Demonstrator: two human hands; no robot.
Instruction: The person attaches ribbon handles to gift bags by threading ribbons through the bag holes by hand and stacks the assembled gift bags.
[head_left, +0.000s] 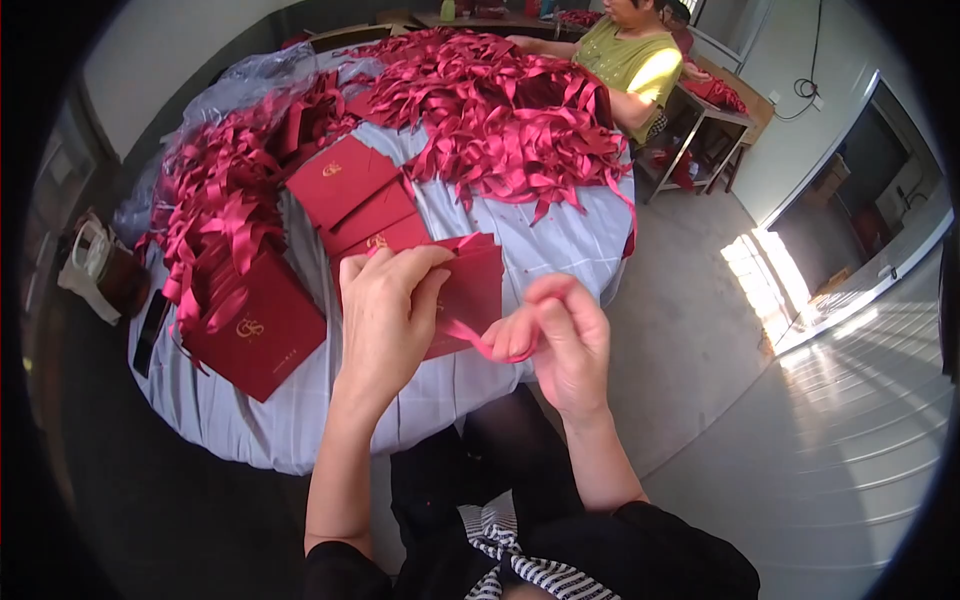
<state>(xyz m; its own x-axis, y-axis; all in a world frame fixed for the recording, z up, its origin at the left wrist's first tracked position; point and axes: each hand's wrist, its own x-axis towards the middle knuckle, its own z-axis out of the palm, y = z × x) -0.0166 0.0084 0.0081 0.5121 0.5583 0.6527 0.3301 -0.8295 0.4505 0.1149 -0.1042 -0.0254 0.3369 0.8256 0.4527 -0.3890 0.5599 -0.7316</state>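
Observation:
My left hand (385, 305) is closed over the left part of a flat dark-red paper bag (476, 285), its thumb and forefinger pinched near the upper edge. What lies under its fingers is hidden. A pink-red ribbon (462, 332) runs from the bag's front to my right hand (568, 340), whose curled fingers grip its end just right of the bag. Beyond my left hand, more dark-red bags (345, 180) with gold emblems overlap in a stack. Another stack of bags (262, 330), ribbons trailing over it, rests at the left.
A round table with a pale cloth (440, 405) carries a big heap of red ribbons (510, 120). Clear plastic sheeting (245, 90) lies at the far left. Across the table sits a person in a yellow-green top (630, 65). A side table (705, 105) stands at the right, near a doorway.

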